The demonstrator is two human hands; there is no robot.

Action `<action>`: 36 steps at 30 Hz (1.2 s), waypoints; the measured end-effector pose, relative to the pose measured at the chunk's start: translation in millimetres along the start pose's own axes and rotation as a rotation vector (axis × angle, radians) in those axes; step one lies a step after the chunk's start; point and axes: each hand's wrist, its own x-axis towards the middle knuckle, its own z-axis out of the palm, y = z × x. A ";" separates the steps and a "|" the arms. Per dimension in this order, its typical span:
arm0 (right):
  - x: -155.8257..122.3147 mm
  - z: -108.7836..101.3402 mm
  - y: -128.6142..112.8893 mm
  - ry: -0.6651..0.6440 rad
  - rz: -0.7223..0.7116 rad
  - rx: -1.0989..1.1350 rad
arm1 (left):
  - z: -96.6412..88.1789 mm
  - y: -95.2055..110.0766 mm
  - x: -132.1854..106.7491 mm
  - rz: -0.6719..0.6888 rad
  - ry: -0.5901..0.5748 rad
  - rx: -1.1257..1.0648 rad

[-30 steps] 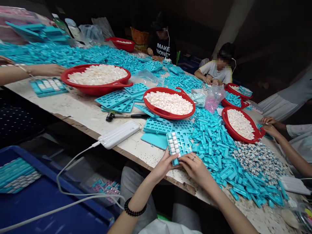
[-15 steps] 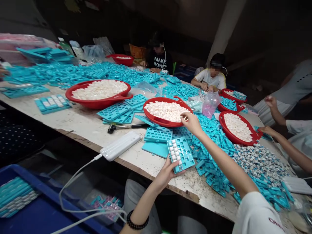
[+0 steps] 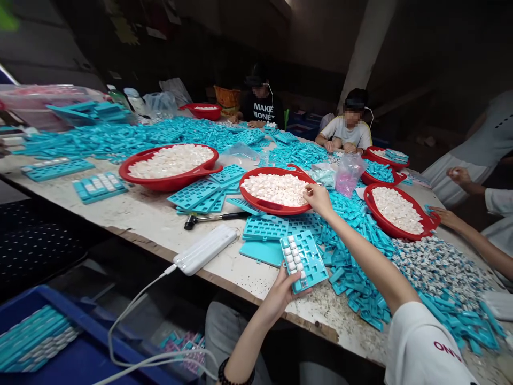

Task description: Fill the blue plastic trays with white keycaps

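Note:
My left hand (image 3: 282, 291) holds a teal keyboard-like panel (image 3: 313, 260) tilted up over the table's front edge, its thumb over the lower left corner. White keycaps (image 3: 294, 255) fill columns on the panel's left; square openings show on the right. My right hand (image 3: 318, 198) is stretched forward to the right rim of a red basin (image 3: 267, 206) heaped with white keycaps (image 3: 276, 186). Its fingertips are pinched together among the keycaps there; whatever is between them is too small to make out. Just behind the held panel lie teal panels (image 3: 265, 227).
A hammer (image 3: 216, 217) and a white power bank (image 3: 206, 249) with a cable lie left of my hands. Teal pieces (image 3: 356, 267) pile up under my right forearm. Another red basin (image 3: 170, 182) stands left. Co-workers sit across the table and at right.
The view has shifted slightly, so the table sits lower and further right. My right hand has closed its fingertips at the basin's keycaps. My left hand keeps hold of the panel.

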 end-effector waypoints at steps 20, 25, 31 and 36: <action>-160.2 -65.0 -39.0 -0.006 -0.096 0.582 | 6.1 5.8 -1.8 -0.009 -0.020 0.055; -239.7 -64.7 -43.5 -0.102 -0.229 0.496 | 8.2 8.8 -2.6 -0.029 -0.045 0.051; -247.9 -40.7 -34.6 -0.092 -0.186 0.525 | 11.1 11.6 -2.1 -0.047 -0.059 0.059; -247.3 -39.1 -31.1 -0.100 -0.171 0.530 | 11.9 13.1 -2.8 -0.066 -0.046 0.106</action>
